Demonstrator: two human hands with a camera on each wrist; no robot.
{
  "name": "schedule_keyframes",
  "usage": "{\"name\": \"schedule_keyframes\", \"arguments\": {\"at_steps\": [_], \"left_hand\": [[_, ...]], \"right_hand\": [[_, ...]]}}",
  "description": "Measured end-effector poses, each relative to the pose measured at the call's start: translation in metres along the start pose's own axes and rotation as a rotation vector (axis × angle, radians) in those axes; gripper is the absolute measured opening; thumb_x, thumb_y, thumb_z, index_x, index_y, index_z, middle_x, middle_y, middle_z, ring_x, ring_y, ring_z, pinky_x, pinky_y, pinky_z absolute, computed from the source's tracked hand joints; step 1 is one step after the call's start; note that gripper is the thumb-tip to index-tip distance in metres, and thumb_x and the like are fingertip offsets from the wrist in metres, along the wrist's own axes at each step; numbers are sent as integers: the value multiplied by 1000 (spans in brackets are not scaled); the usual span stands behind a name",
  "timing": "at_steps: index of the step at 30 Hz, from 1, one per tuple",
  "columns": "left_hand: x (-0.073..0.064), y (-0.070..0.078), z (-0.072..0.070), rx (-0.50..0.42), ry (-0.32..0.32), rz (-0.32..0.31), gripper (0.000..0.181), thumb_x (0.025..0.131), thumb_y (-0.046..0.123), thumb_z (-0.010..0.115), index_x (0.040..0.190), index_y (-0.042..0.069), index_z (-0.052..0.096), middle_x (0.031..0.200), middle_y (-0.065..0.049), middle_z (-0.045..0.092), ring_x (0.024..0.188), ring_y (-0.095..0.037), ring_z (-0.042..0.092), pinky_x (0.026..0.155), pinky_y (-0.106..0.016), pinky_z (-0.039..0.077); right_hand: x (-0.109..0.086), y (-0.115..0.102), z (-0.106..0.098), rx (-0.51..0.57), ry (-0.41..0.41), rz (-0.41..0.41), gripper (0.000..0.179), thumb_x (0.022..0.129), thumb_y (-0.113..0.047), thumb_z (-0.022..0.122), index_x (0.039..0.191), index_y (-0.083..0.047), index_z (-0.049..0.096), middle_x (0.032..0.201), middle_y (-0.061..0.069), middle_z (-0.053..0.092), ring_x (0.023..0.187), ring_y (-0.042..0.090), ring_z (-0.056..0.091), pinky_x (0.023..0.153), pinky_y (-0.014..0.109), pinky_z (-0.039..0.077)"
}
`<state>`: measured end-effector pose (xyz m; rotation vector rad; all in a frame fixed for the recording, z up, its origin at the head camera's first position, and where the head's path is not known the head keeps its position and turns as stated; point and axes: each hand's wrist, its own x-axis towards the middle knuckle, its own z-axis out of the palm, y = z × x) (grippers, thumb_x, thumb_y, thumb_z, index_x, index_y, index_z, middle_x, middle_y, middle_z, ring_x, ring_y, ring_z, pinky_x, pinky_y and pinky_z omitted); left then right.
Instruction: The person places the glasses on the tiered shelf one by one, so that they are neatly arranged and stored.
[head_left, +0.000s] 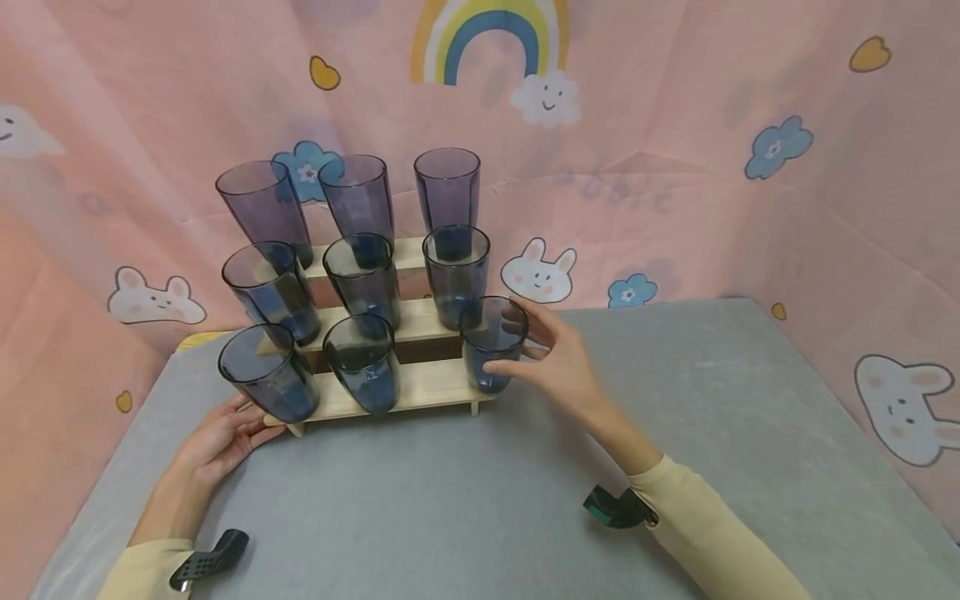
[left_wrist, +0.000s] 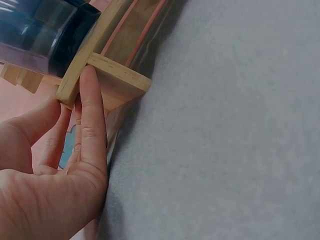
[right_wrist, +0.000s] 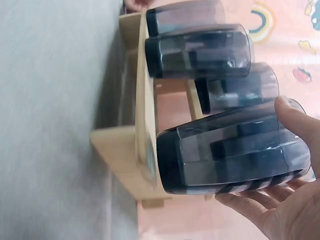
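A three-step wooden rack (head_left: 431,382) holds rows of tinted, blue-purple drinking glasses. My right hand (head_left: 558,362) grips the glass (head_left: 491,346) at the right end of the lowest step, thumb on the near side and fingers round the far side. In the right wrist view this glass (right_wrist: 235,150) tilts slightly over the shelf; whether its whole base touches the wood I cannot tell. My left hand (head_left: 225,442) is at the rack's lower left corner. The left wrist view shows its thumb and fingers pinching the end of the shelf board (left_wrist: 75,82), beside the short leg (left_wrist: 120,75).
On the lowest step also stand a middle glass (head_left: 363,367) and a left glass (head_left: 270,375). Three glasses fill each step behind. The rack sits on a grey cloth-covered table (head_left: 480,508), close to a pink printed backdrop (head_left: 637,208).
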<state>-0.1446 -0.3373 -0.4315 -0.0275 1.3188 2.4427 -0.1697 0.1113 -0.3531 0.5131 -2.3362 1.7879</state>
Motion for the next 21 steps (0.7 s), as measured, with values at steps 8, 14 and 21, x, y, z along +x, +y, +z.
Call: {"name": "schedule_keyframes", "arguments": {"at_steps": [8,14,21], "left_hand": [[3,-3,2,22,23,-7,69,102,-7,39,156,12,1,111,-1,70,101,-16,67,84,-35,57],[2,-4,1,20,29,-2,63,102,-7,41,154,16,13,110,-2,71,101,-16,68,84,-35,57],[1,-8,-1,33,32,4,46,102,-6,41,139,20,44,109,-3,71,99,-16,68,83,-35,57]], "right_hand": [[1,1,21,55,-26,-3,86,67,-6,91,143,-12,50,134,8,60,125,23,55,97,44,50],[2,6,26,63,-49,-7,85,69,-5,89,144,-11,49,134,10,59,127,24,54,99,47,48],[0,6,26,0,-95,39,89,72,-12,88,148,-15,42,143,9,49,130,31,49,102,44,47]]}}
